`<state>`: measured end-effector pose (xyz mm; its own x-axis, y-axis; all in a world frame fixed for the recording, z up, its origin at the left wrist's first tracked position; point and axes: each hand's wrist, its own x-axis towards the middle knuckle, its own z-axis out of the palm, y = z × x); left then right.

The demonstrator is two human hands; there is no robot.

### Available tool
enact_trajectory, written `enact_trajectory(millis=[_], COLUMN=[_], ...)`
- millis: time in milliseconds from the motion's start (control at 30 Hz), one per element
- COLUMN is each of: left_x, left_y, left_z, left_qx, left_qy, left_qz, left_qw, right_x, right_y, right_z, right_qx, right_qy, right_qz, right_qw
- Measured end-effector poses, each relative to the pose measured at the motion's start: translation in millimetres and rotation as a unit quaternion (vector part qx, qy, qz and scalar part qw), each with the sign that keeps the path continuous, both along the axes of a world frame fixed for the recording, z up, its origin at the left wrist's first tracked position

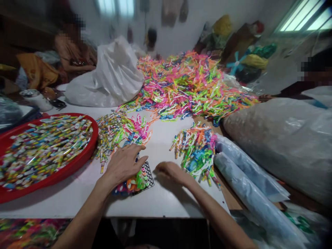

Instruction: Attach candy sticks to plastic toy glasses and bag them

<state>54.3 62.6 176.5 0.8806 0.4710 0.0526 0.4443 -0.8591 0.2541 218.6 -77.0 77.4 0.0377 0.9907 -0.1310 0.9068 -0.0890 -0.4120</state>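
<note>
My left hand [126, 159] lies palm down over a black grid-patterned tray [148, 173], thumb and fingers apart. Under and beside it in the tray are bright plastic pieces [137, 181] in green, orange and blue, partly hidden by the hand. My right hand [169, 172] is just right of the tray, low over the white table, with its fingers curled in; whether anything is inside them is hidden. Beyond the right hand is a loose pile of patterned tubes with coloured plastic ends [195, 152]. Another such pile [135, 128] lies past the left hand.
A red basin [95, 129] full of patterned tubes stands left. Across the white table [160, 138] rises a large heap of colourful pieces [186, 86]. A white sack [103, 83], rolled plastic sheets [249, 186] and a bulky bag [282, 138] flank it. Other people sit around.
</note>
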Motion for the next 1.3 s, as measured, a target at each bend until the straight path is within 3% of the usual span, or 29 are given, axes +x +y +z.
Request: enact_trajectory(millis=[100, 167, 267, 400, 467, 533, 600, 767, 833, 933, 1000, 1100, 1200, 1300], left_x=[0, 0, -4, -7, -6, -4, -2, -6, -10, -13, -10, -1, 9, 13], left_y=[-3, -6, -11, -16, -17, -18, -20, -19, -11, 5, 12, 7, -5, -12], left_z=[1.1, 1.7, 0.6, -1.3, -0.7, 0.1, 0.3, 0.0, 3.6, 14.9, 22.4, 24.6, 14.4, 3.8], left_qx=[-0.002, -0.003, -0.014, -0.021, -0.017, -0.013, -0.011, -0.025, -0.039, -0.035, -0.021, -0.007, -0.008, -0.006], left_qy=[0.007, 0.006, -0.003, -0.013, -0.012, -0.004, 0.000, -0.026, -0.065, -0.146, -0.158, -0.070, 0.051, 0.072], left_qz=[-0.009, -0.017, -0.038, -0.033, -0.023, -0.019, -0.018, -0.030, -0.037, 0.011, 0.042, 0.016, -0.018, -0.003], left_qw=[1.000, 1.000, 0.999, 0.999, 1.000, 1.000, 1.000, 0.999, 0.996, 0.989, 0.986, 0.997, 0.999, 0.997], right_x=[47, 62, 49, 6, -7, -12, -14, -11, 0, 24, 37, 37, 16, -13], right_y=[24, 37, 34, -5, -23, -30, -27, -8, -9, -19, -26, -30, -25, -15], right_z=[6.8, 7.0, -1.1, -18.3, -21.4, -21.0, -19.5, -14.0, -10.1, -5.8, -4.8, -1.8, 4.3, -1.2], right_qx=[-0.014, -0.004, 0.004, 0.055, 0.051, 0.019, -0.007, 0.002, 0.030, 0.093, 0.133, 0.148, 0.223, 0.250], right_qy=[-0.148, -0.177, -0.189, -0.177, -0.150, -0.123, -0.102, 0.027, 0.157, 0.362, 0.434, 0.466, 0.443, 0.418], right_qz=[-0.139, -0.155, -0.114, 0.004, -0.006, -0.094, -0.178, -0.275, -0.320, -0.362, -0.386, -0.423, -0.412, -0.309], right_qw=[0.979, 0.972, 0.975, 0.983, 0.987, 0.988, 0.979, 0.961, 0.934, 0.854, 0.803, 0.763, 0.765, 0.817])
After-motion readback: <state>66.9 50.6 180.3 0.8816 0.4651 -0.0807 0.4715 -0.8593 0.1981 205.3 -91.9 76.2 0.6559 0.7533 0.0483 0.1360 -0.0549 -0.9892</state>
